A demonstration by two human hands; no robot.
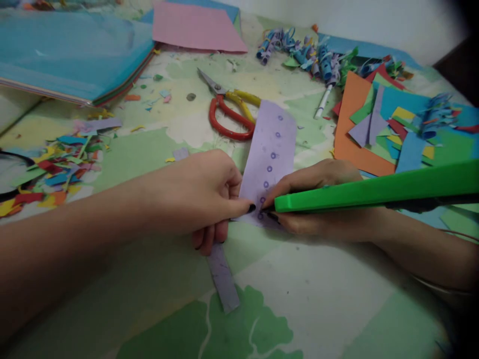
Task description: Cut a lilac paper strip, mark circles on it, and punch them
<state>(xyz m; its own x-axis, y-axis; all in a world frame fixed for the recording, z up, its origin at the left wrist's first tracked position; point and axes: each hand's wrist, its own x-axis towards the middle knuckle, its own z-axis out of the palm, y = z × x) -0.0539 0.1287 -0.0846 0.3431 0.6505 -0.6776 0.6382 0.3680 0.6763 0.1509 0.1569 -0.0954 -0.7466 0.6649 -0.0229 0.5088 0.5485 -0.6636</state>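
My left hand (213, 199) is closed at the left edge of a strip of purple paper (258, 144), its thumb pressed on the paper. A column of small dark rings runs down the strip. My right hand (322, 204) is pinched near the strip's lower end, beside the lowest rings. A long bright green pen-like tool (374, 189) lies across this hand; its tip is hidden by the fingers. A narrow purple paper piece (223, 279) extends from below my left fingers. Behind the strip lie scissors (232, 117) with red and yellow handles, partly covered by it.
Colourful paper scraps (63, 169) are heaped at the left. A stack of coloured sheets (75, 55) and a pink sheet (198, 27) lie at the back. Curled, fringed paper rolls (322, 60) sit back right, near an orange sheet (354, 129) and more cut pieces.
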